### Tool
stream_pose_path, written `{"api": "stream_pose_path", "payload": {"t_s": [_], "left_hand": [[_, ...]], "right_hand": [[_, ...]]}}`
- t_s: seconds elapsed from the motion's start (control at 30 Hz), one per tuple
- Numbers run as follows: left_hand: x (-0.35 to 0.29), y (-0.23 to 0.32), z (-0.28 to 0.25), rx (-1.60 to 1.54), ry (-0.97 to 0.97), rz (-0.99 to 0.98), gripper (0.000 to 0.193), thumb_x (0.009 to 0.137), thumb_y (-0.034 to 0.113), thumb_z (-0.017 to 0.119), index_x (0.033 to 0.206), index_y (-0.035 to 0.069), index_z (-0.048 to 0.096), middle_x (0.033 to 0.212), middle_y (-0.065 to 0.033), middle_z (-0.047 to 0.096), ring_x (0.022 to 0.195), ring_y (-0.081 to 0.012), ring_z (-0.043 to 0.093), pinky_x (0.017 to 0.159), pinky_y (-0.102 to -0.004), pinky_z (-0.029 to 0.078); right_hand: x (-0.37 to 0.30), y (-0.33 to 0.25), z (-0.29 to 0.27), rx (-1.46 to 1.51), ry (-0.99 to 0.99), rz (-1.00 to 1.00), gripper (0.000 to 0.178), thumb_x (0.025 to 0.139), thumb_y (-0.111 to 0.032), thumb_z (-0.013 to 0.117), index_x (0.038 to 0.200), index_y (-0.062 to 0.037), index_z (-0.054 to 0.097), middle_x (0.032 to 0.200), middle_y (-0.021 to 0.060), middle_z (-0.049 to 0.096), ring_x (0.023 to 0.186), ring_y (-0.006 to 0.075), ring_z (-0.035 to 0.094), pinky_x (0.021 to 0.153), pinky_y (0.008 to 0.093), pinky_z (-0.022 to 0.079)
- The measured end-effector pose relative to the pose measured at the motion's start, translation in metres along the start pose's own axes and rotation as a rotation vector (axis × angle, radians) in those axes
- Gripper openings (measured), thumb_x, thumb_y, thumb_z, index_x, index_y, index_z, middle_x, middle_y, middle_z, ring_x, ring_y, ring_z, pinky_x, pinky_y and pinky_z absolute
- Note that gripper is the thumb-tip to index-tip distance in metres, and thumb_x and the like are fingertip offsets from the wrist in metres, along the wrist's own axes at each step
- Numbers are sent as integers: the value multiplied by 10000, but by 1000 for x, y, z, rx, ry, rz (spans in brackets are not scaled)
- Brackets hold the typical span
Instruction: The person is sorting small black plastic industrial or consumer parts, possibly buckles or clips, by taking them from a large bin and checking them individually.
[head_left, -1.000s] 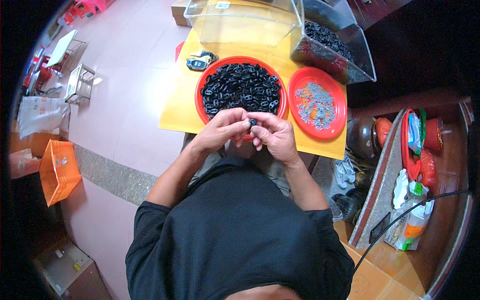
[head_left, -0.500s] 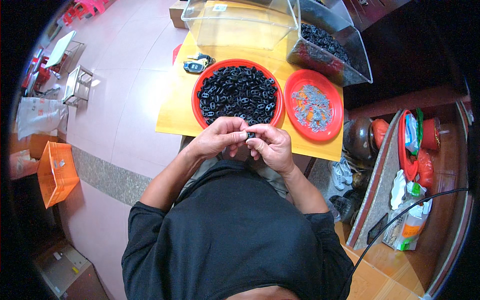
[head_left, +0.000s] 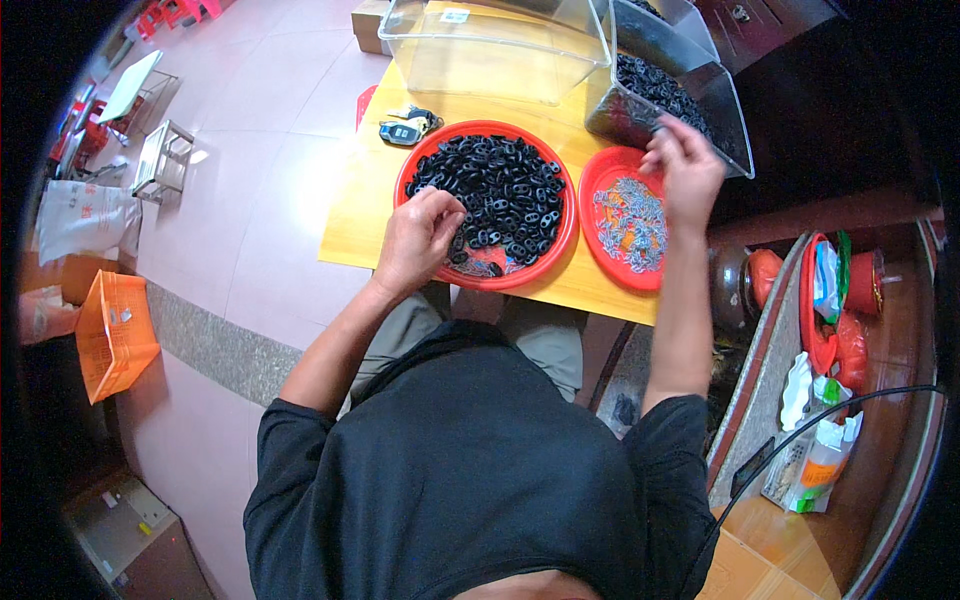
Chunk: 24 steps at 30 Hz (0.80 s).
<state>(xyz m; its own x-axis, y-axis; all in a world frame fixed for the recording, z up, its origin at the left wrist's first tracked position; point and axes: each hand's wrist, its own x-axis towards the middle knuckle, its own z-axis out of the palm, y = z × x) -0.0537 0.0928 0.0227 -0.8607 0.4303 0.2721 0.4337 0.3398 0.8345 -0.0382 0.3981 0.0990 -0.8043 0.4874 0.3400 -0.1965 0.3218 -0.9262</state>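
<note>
Seen from the head camera, a small yellow wooden table (head_left: 360,225) is placed before a seated person in a black shirt. Two round red plastic trays are set on it side by side, touching or nearly so. The larger red tray (head_left: 500,280) is heaped with small black plastic link-shaped parts (head_left: 500,190); the smaller red tray (head_left: 600,175), to its right, is spread with small silvery metal pieces (head_left: 630,220).

The left hand (head_left: 420,235) is laid over the near left rim of the larger tray, its fingers curled narrowly down among the black parts; whether one is pinched between them cannot be told. The right hand (head_left: 680,170) is raised above the far edge of the smaller tray, just beside a clear plastic bin (head_left: 735,125) filled with more black parts. Its fingers are bunched close together, and whether anything is held in them cannot be told.

A second clear plastic bin (head_left: 490,50), with nothing seen in it, is stood at the far side of the table, to the left of the filled one. A dark car key with a bunch of keys (head_left: 405,128) is laid just beyond the larger tray. An orange plastic crate (head_left: 115,330) is seen on the floor, well apart at the left.
</note>
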Motion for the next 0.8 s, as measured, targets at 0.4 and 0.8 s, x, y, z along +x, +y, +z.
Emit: {"api": "stream_pose_path", "payload": {"t_s": [0.4, 0.8], "left_hand": [[24, -15, 32, 499, -115, 288, 118, 691, 118, 650, 745, 48, 572, 815, -103, 510, 833, -281, 546, 675, -395, 478], [0, -16, -10, 126, -64, 1, 131, 738, 78, 637, 752, 11, 525, 721, -123, 514, 677, -285, 561, 594, -368, 455]], "right_hand": [[-38, 22, 23, -431, -267, -326, 136, 765, -19, 601, 897, -17, 634, 748, 96, 616, 647, 170, 596, 606, 304, 484], [-117, 22, 83, -746, -859, -530, 66, 718, -107, 599, 719, -51, 565, 728, 98, 521, 702, 270, 587, 575, 387, 482]]}}
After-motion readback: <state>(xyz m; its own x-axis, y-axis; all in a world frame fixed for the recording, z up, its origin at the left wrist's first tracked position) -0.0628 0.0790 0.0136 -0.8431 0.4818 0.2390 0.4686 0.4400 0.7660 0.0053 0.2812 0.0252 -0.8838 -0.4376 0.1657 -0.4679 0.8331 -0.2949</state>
